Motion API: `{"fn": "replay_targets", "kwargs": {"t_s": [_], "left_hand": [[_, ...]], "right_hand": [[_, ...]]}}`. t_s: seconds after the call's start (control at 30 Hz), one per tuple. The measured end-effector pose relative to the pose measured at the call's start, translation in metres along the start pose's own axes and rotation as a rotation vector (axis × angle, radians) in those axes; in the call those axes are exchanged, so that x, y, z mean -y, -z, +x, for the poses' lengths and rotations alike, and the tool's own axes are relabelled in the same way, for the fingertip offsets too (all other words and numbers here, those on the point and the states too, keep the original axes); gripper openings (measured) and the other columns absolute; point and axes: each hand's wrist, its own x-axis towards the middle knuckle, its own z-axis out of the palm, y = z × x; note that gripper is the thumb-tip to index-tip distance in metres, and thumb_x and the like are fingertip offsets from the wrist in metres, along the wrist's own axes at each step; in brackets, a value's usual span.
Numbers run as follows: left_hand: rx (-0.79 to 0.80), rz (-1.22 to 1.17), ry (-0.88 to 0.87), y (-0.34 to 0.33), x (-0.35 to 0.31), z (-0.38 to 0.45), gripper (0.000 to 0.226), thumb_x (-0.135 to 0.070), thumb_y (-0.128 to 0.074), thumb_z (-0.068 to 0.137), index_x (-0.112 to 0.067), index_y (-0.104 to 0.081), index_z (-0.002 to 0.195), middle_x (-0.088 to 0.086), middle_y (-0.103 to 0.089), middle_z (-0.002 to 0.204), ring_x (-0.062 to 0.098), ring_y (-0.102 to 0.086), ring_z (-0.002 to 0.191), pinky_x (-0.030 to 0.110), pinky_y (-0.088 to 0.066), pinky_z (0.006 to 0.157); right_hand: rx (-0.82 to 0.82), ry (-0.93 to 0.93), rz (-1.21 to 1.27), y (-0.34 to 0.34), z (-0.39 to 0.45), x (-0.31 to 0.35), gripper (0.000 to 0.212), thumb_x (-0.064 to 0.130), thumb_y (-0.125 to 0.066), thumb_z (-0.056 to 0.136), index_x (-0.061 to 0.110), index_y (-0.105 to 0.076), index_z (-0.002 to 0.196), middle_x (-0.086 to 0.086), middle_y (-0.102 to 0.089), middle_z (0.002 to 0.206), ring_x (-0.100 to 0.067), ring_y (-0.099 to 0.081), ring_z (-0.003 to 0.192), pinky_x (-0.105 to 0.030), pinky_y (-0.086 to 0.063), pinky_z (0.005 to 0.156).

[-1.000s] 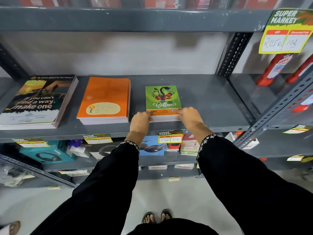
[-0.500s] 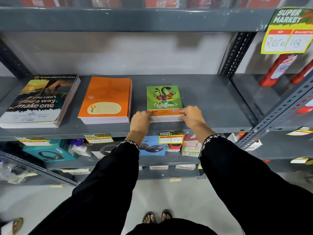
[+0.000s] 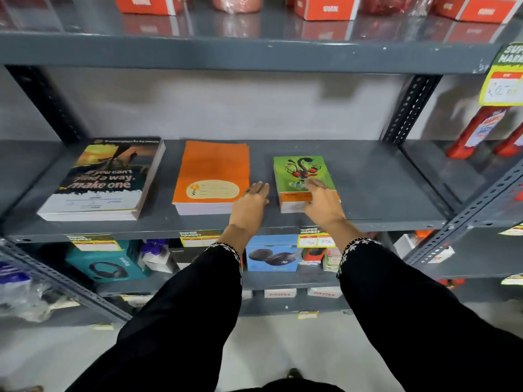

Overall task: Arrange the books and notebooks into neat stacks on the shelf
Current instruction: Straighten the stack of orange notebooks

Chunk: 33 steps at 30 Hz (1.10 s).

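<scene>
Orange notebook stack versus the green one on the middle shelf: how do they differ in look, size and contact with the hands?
The orange notebook stack has a larger cover than the green notebook stack. The orange cover is plain with a cream label; the green one carries a dark swirl drawing. The right hand overlaps the green stack, while the left hand is beside the orange stack's right edge. Both lie flat on the grey shelf.
</scene>
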Motion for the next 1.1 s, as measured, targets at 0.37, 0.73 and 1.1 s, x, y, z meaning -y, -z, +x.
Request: {"fn": "replay_targets", "kwargs": {"t_s": [0.37, 0.73, 1.1], "left_hand": [[-0.009, 0.002, 0.182, 0.059, 0.151, -0.040, 0.041, -0.002, -0.048, 0.094, -0.008, -0.047, 0.134, 0.017, -0.035, 0.151, 0.039, -0.050, 0.125, 0.045, -0.048, 0.095], [-0.015, -0.293, 0.293, 0.055, 0.168, -0.035, 0.032, 0.000, -0.047, 0.096, -0.008, -0.064, 0.122, 0.020, -0.067, 0.121, 0.034, -0.062, 0.112, 0.038, -0.049, 0.101], [-0.004, -0.122, 0.193, 0.054, 0.164, -0.045, 0.030, -0.009, -0.049, 0.097, -0.006, -0.059, 0.125, 0.020, -0.064, 0.124, 0.035, -0.061, 0.112, 0.040, -0.048, 0.102]], "right_hand": [[0.130, 0.058, 0.014, -0.067, -0.005, 0.123, 0.053, 0.003, -0.047, 0.093, 0.016, -0.039, 0.144, -0.011, -0.028, 0.157, -0.029, -0.032, 0.143, -0.036, -0.029, 0.118], [0.099, 0.000, -0.093, -0.075, 0.009, 0.130, 0.040, 0.001, -0.050, 0.092, 0.011, -0.055, 0.131, -0.019, -0.052, 0.136, -0.036, -0.055, 0.120, -0.041, -0.047, 0.102], [0.110, 0.013, -0.102, -0.071, 0.012, 0.127, 0.037, 0.012, -0.055, 0.095, 0.008, -0.056, 0.131, -0.018, -0.055, 0.135, -0.034, -0.056, 0.119, -0.039, -0.046, 0.104]]}}
